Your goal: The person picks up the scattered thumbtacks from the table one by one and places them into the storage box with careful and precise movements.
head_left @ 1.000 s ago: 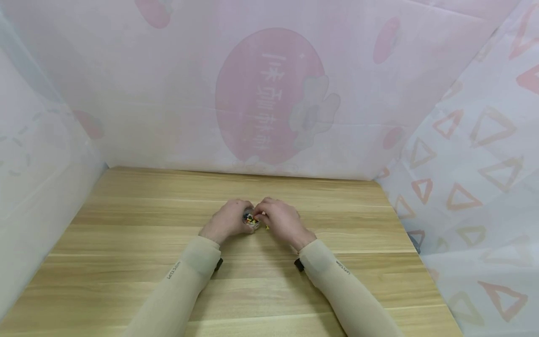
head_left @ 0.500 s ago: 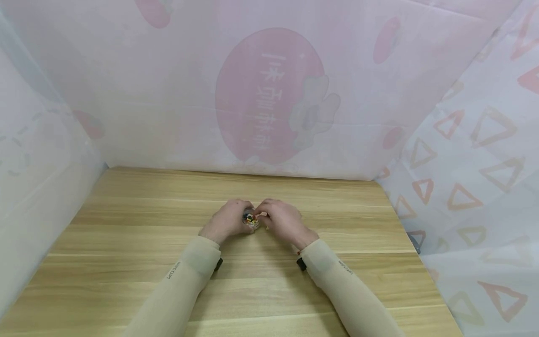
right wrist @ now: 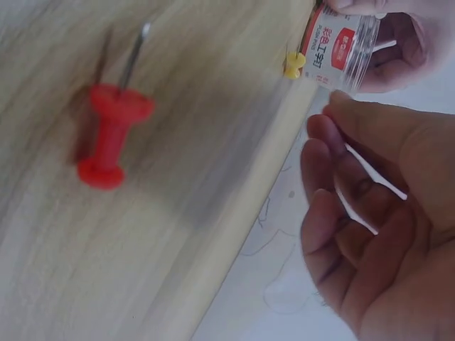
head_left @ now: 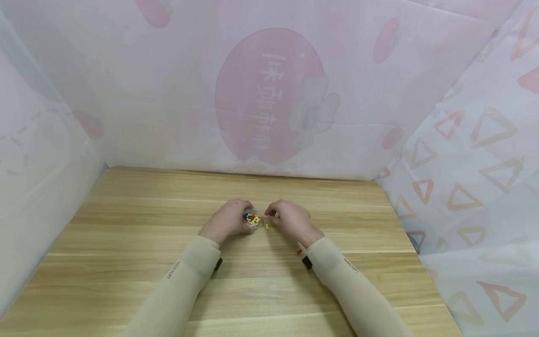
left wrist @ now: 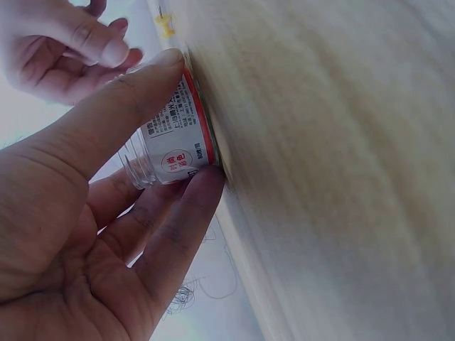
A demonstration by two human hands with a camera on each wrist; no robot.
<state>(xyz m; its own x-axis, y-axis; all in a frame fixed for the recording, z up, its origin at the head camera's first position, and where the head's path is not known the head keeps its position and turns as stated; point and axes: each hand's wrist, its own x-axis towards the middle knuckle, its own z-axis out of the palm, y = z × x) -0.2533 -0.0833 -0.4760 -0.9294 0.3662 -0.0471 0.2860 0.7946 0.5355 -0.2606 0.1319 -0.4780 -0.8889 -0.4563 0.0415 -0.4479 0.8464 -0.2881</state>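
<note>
My left hand [head_left: 229, 219] grips a small clear jar [left wrist: 170, 135] with a printed label. Its thumb lies along one side and the fingers along the other. In the head view the jar's open mouth shows several coloured push pins [head_left: 251, 218] inside. My right hand [head_left: 290, 218] is just right of the jar, thumb and index fingertips close together; whether a pin is between them is hidden. A yellow push pin [right wrist: 293, 65] is on the table beside the jar. A red push pin [right wrist: 110, 135] lies near my right wrist.
The wooden table [head_left: 168, 281] extends around both hands. Printed cloth walls [head_left: 168, 117] stand behind it and at both sides.
My right hand has drawn away from the jar's mouth, to the right. The yellow pin and the red pin now show plainly on the table. My left hand and the jar stay in place.
</note>
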